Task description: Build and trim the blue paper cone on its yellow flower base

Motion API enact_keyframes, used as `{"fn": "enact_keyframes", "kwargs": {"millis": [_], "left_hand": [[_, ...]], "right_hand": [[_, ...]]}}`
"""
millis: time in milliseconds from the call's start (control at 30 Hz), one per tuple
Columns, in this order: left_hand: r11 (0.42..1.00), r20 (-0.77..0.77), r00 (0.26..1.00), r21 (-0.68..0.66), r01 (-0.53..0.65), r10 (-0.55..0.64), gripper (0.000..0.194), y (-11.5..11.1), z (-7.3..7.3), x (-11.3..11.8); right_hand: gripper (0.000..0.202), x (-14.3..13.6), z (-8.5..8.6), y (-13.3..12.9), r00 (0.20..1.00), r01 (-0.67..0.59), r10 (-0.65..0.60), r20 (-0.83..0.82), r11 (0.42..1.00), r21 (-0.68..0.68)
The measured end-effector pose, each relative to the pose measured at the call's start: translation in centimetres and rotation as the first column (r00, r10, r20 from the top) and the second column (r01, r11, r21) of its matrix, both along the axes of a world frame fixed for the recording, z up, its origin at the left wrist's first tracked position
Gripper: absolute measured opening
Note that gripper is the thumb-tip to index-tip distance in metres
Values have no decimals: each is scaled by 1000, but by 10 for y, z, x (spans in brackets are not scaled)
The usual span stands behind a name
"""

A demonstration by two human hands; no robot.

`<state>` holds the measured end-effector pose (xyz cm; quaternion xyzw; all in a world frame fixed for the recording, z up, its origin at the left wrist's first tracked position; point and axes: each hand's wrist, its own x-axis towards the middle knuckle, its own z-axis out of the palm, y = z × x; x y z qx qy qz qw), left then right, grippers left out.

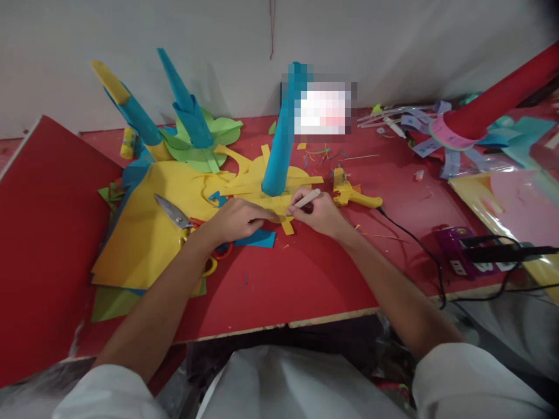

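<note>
View: head, looking down on a red tabletop point(279, 297).
Left hand: point(236, 221) fingertips at the near edge of the yellow paper base; whether they pinch or only press, cannot tell.
Right hand: point(321, 215) closed around a white pen-like stick point(309, 199), its exact kind unclear; beside the left hand, a little apart from it.
Yellow paper base: point(251, 177) flat on the tabletop between the hands and beyond them, strips reaching past its outline.
Blue paper cone: point(276, 166) upright on the base, leaning slightly, wide end down.
Handling, left: best kept as a flat, light hold close to the working spot, so the thin paper neither slides nor buckles.
Handling, right: a low, short grip on the stick and gentle pressure would suit; a hard push could dent the paper.
Caution, cone: knuckles should pass clear of its foot, as a knock might tip it.
Caution, scissors: point(172, 212) open-handled, lying on yellow sheets point(131, 238) by the left forearm; worth keeping the arm off them.
Caution, glue gun: point(343, 189) yellow, right of the base, cable point(414, 240) trailing towards a purple power box point(452, 250); nozzle possibly hot, so give it room.
Near edge: blue paper scrap point(262, 238), beside the left hand.
</note>
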<state>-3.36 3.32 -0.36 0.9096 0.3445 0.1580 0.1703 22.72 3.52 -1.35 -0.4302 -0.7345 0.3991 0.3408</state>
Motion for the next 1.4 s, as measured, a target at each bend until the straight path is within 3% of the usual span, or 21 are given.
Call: {"fn": "enact_keyframes", "kwargs": {"millis": [200, 567, 1000, 1400], "left_hand": [[1000, 9, 1000, -11, 21, -21, 51, 1, 1, 0], [1000, -3, 1000, 20, 9, -9, 51, 0, 1, 0], [1000, -12, 1000, 14, 1, -1, 49, 1, -1, 0], [1000, -1, 1000, -9, 19, -19, 52, 0, 2, 0]], "right_hand": [[21, 1, -4, 0, 995, -101, 99, -33, 994, -37], [33, 1, 2, 0, 998, -53, 52, -38, 998, -20], [15, 2, -3, 1, 999, -49, 49, 1, 999, 9], [36, 1, 1, 0, 995, -95, 92, -47, 993, -69]]}}
